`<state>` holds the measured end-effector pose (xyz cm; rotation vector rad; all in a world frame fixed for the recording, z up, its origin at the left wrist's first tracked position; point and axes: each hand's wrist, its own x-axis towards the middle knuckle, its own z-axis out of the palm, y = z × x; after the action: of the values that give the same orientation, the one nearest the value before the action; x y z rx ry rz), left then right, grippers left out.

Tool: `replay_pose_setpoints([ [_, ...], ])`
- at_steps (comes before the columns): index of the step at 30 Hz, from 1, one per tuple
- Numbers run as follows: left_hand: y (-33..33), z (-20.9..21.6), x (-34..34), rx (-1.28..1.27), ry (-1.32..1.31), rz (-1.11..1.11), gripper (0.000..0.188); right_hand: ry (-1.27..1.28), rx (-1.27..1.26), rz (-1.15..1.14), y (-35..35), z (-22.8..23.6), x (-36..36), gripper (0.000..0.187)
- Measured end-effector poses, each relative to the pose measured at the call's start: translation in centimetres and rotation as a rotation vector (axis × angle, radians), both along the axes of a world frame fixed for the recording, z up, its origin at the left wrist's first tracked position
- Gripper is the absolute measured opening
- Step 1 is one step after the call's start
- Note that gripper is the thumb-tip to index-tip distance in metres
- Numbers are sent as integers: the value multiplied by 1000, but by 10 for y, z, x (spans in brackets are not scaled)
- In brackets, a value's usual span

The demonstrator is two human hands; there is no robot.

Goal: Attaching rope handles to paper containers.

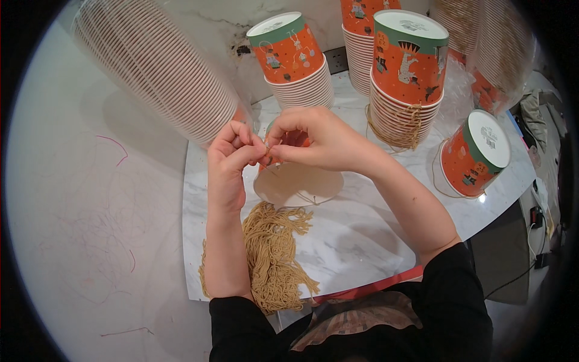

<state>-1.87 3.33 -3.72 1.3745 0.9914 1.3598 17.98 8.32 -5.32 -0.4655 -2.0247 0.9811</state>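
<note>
My left hand [232, 160] and my right hand [319, 140] meet above a paper bucket [298, 186] that lies tipped on the table, its pale open mouth facing me. Both sets of fingertips pinch together at a thin tan cord [272, 171] beside the bucket's rim; the exact spot between them is partly hidden by the fingers. Another piece of cord shows at the lower rim. Below the bucket, next to my left forearm, lies a loose heap of cut tan cords [271, 259].
Nested stacks of orange and green buckets stand upside down at the back [295, 57] and right back [410, 66], the latter with cords hanging on it. A single corded bucket [476, 154] sits at right. A long plastic-wrapped stack [163, 72] leans at left on the marble-patterned table [362, 241].
</note>
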Motion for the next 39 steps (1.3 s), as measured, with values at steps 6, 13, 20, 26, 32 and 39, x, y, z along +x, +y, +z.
replay_pose_setpoints([
  [6,2,-5,2,41,-29,20,19,-19,104,-100,-2,-1,-1,12],
  [13,5,-6,-6,73,-172,69,21,-164,239,-209,1,-5,0,12],
  [20,6,0,-17,-18,-335,-176,18,-165,224,-153,6,-11,1,14],
  [26,-1,9,-25,-83,237,-94,15,-190,267,-186,10,-16,1,15],
  [32,-7,13,-28,-137,615,-76,14,-223,196,-161,8,-12,4,15],
  [39,-7,8,-21,-53,535,-48,12,-206,213,-149,9,-10,4,14],
])
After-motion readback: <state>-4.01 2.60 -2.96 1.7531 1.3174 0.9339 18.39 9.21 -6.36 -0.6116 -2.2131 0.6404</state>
